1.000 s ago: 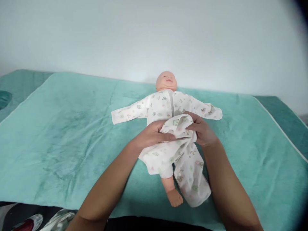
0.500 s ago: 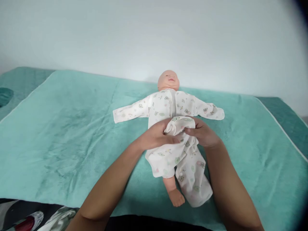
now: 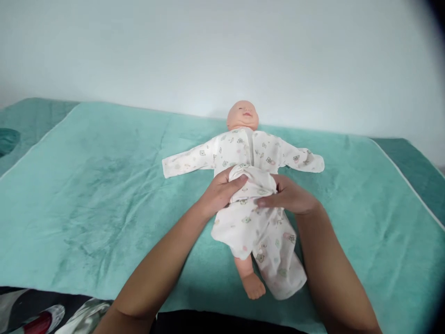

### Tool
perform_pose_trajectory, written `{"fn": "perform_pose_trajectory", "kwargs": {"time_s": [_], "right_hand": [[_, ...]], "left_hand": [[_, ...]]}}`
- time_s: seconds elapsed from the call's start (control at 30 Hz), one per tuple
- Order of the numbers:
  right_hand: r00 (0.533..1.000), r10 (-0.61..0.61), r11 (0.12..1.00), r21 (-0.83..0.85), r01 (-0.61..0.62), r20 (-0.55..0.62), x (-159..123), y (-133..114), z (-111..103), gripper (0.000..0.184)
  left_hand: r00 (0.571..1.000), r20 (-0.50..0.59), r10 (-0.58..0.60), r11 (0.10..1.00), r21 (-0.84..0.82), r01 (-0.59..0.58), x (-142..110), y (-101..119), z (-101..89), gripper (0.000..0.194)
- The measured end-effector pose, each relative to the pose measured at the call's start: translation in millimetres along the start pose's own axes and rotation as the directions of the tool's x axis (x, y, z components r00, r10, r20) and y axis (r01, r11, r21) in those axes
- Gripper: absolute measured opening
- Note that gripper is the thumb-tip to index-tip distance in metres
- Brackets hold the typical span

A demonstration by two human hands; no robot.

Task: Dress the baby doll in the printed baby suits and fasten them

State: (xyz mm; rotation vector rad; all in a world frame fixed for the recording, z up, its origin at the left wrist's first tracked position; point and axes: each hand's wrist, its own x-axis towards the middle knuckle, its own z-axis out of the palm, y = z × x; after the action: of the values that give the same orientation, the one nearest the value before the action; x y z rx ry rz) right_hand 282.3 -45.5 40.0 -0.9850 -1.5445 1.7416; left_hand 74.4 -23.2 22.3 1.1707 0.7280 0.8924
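Observation:
A baby doll [image 3: 242,115] lies on its back, head toward the wall, arms spread in a white printed long-sleeved top [image 3: 232,148]. White printed baby pants [image 3: 243,225] cover its hips and legs. One bare foot [image 3: 253,286] sticks out of the left leg opening; the other pant leg hides its foot. My left hand [image 3: 222,190] grips the bunched waistband, thumb on top and fingers underneath. On the other side, my right hand [image 3: 288,194] is closed on the waistband too, its thumb lying across the cloth. The fingers behind the fabric are hidden.
A teal fleece blanket [image 3: 104,195] with light edging lies under the doll, over darker teal cloth [image 3: 410,162]. The pale wall [image 3: 194,51] rises right behind. Dark patterned fabric [image 3: 38,315] lies at the lower left.
The pants' waistband has spread wider, and its bunched cloth now lies flatter. My left thumb has moved up onto the band, and my right thumb has shifted slightly lower and left.

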Motion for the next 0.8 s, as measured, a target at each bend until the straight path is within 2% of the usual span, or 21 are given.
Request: {"fn": "perform_pose_trajectory", "kwargs": {"time_s": [0.1,0.17,0.23,0.3,0.37,0.43,0.5,0.57,0.67,0.8], "right_hand": [[0.985,-0.12,0.972,0.186,0.142,-0.122,2,11,-1,0.043],[0.98,-0.143,0.961,0.217,0.171,-0.14,4,15,-1,0.043],[0.982,-0.134,0.972,0.173,0.156,-0.136,4,16,0,0.04],[0.981,-0.143,0.984,0.09,0.156,-0.13,3,14,0,0.037],[0.979,-0.196,0.98,0.029,0.198,-0.059,-1,10,-4,0.038],[0.966,-0.23,0.973,0.001,0.231,0.116,-8,4,-11,0.045],[0.935,-0.193,0.975,-0.047,0.217,0.297,-15,-4,-17,0.051],[0.916,-0.094,0.974,-0.153,0.165,0.391,-20,-11,-19,0.05],[0.913,0.021,0.939,-0.323,0.122,0.406,-21,-18,-14,0.045],[0.901,0.025,0.843,-0.494,0.214,0.433,-15,-21,1,0.037]], "left_hand": [[0.989,0.15,-0.004,0.983,0.183,-0.024,-2,12,-0.8,0.033],[0.971,0.237,-0.033,0.957,0.289,-0.038,-3,18,-1.2,0.032],[0.971,0.238,-0.028,0.94,0.337,-0.055,-6,20,0.2,0.029],[0.982,0.184,0.036,0.932,0.348,-0.1,-10,20,5.5,0.028],[0.984,0.14,0.107,0.916,0.372,-0.153,-19,19,16.2,0.029],[0.983,0.134,0.123,0.892,0.419,-0.169,-30,20,31.5,0.029],[0.988,0.111,0.111,0.879,0.453,-0.15,-44,20,49.0,0.03],[0.993,0.025,0.114,0.889,0.445,-0.113,-60,17,65.9,0.032],[0.973,-0.203,0.111,0.943,0.332,-0.039,-86,8,88.7,0.033],[0.87,-0.491,-0.051,0.993,0.069,0.097,-125,-5,121.1,0.036]]}}
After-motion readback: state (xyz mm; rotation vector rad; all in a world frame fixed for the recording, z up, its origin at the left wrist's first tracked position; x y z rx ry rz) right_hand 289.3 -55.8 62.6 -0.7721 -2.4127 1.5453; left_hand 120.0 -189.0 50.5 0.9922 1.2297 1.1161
